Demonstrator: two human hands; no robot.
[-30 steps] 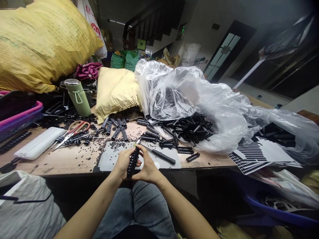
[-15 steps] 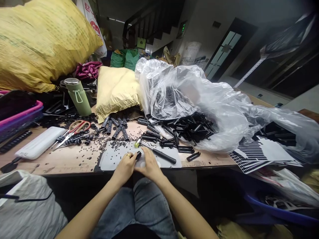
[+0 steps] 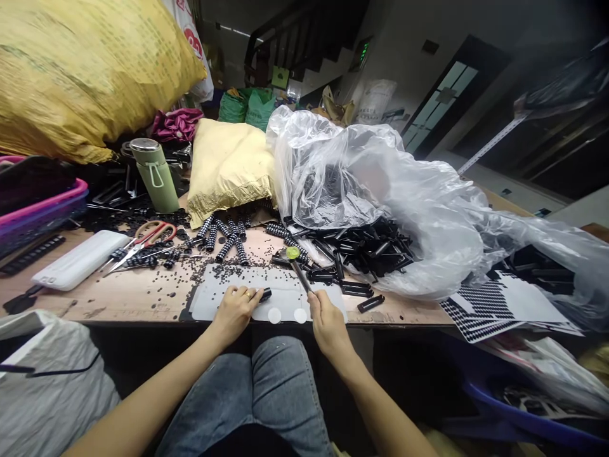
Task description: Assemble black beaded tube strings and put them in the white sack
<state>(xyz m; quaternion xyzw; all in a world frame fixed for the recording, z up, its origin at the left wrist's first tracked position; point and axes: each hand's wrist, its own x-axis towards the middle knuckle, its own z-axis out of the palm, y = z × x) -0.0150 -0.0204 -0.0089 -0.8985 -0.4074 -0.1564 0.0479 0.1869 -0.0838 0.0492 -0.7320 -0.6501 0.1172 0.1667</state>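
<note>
A short black tube (image 3: 265, 294) lies on the pale work mat (image 3: 209, 306) with my left hand (image 3: 236, 309) closed on its left end. My right hand (image 3: 328, 320) grips the dark handle of a small hammer (image 3: 301, 274), whose yellow-green head is raised above the mat's back edge. Two white discs (image 3: 275, 315) are at the mat's front edge, between my hands. Many tiny black rings (image 3: 228, 273) are scattered over the mat's back left part. Several black tubes (image 3: 356, 289) lie at the mat's right end.
Behind the mat, a clear plastic bag (image 3: 328, 190) spills black tubes, beside a cream sack (image 3: 228, 165). To the left are scissors (image 3: 155, 233), a white power bank (image 3: 80, 259), a green flask (image 3: 155, 178) and a pink-rimmed basket (image 3: 42, 206). Patterned sheets (image 3: 490, 311) overhang the right edge.
My right hand has moved away from the black tube to the right and picked up the hammer from the mat. My left hand has lowered the tube onto the mat.
</note>
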